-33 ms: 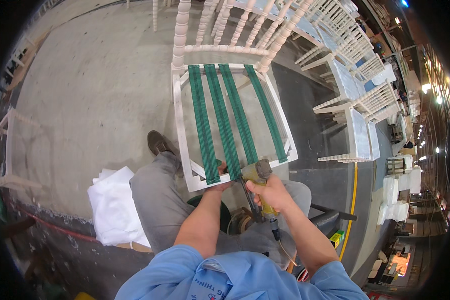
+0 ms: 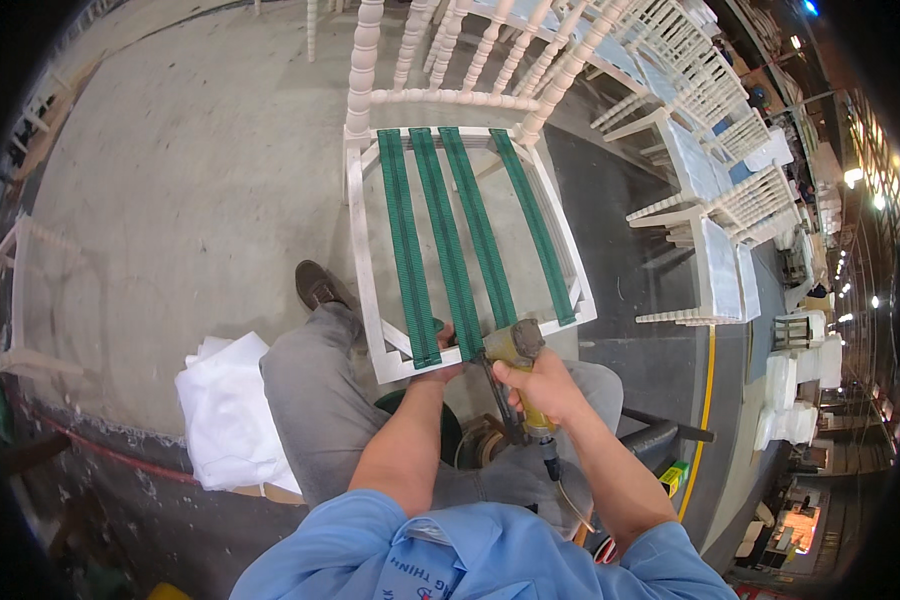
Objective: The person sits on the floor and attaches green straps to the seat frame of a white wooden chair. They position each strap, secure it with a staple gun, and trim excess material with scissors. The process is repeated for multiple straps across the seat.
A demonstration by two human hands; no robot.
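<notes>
A white chair frame (image 2: 370,290) stands before me, its seat open except for several green webbing strips (image 2: 463,240) running from back rail to front rail. My right hand (image 2: 542,386) is closed round the handle of a yellowish pneumatic staple gun (image 2: 516,345). The gun's nose is at the front rail, by the near ends of the two middle strips. An air hose (image 2: 568,497) hangs from the handle's lower end. My left hand (image 2: 446,370) reaches under the front rail at the second strip from the left; rail and webbing hide most of its fingers.
Folded white cloth (image 2: 232,415) lies left of my legs. Below my hands, between my legs, is a dark green round container (image 2: 448,432), partly hidden. More white chairs (image 2: 710,250) stand in rows at right. A yellow-green box (image 2: 675,477) sits near my right elbow.
</notes>
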